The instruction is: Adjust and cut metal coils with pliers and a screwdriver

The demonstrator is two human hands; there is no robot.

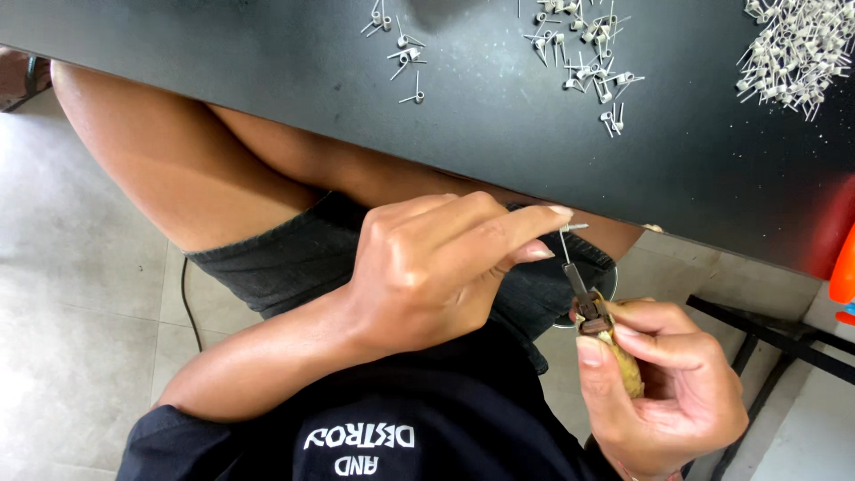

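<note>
A small wire coil (570,233) is pinched at the fingertips of the left hand (436,267), held in the air below the near edge of the black worktop (267,80), above the lap. Just beneath it, the right hand (663,392) is clamped on a small tool (595,322) whose metal tip points up at the coil. Open floor (71,267) lies left. Loose coils (583,53) lie scattered well back on the worktop, with a dense heap (797,53) at the far right corner.
</note>
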